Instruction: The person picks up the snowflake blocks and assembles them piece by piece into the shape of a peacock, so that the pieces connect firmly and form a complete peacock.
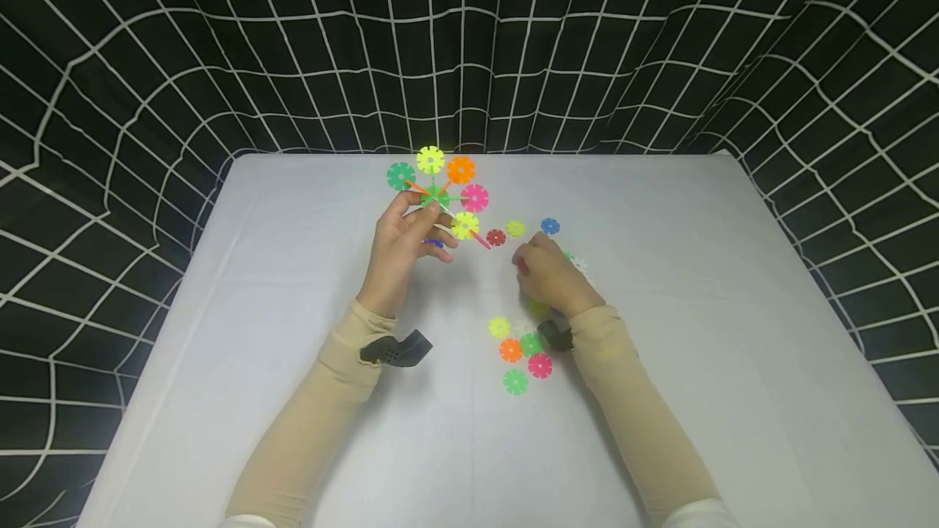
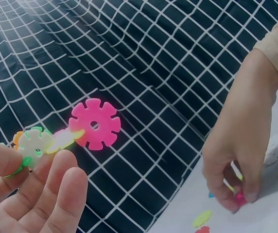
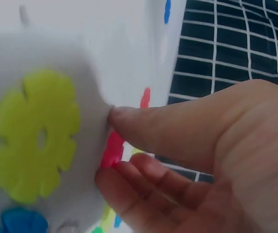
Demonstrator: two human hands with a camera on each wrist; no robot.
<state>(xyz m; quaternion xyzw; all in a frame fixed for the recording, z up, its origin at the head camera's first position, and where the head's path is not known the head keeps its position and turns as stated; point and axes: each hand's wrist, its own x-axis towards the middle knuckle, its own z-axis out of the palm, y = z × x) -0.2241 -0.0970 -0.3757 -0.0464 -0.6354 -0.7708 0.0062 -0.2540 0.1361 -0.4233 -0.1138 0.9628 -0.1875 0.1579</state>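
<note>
My left hand (image 1: 392, 255) is raised above the far part of the table. Its thumb and fingers pinch an assembly of slotted plastic discs around a green disc (image 1: 435, 199). Outer discs are yellow (image 1: 430, 160), orange (image 1: 461, 169), teal (image 1: 401, 176) and pink (image 1: 474, 198), joined by discs seen edge-on. Something blue (image 1: 434, 243) shows by the left fingers; whether it belongs to the assembly I cannot tell. To the right, my right hand (image 1: 553, 274) pinches a pink-red disc (image 3: 112, 149) between thumb and fingers, low over the table, partly hidden by the fingertips.
Loose red (image 1: 496, 237), yellow (image 1: 515, 228) and blue (image 1: 550, 226) discs lie beyond the right hand. Several more, among them an orange disc (image 1: 510, 350), lie nearer, beside the right wrist. White discs (image 1: 579, 266) are partly hidden by the hand. Black gridded cloth (image 1: 469, 47) hangs behind the white table (image 1: 293, 332).
</note>
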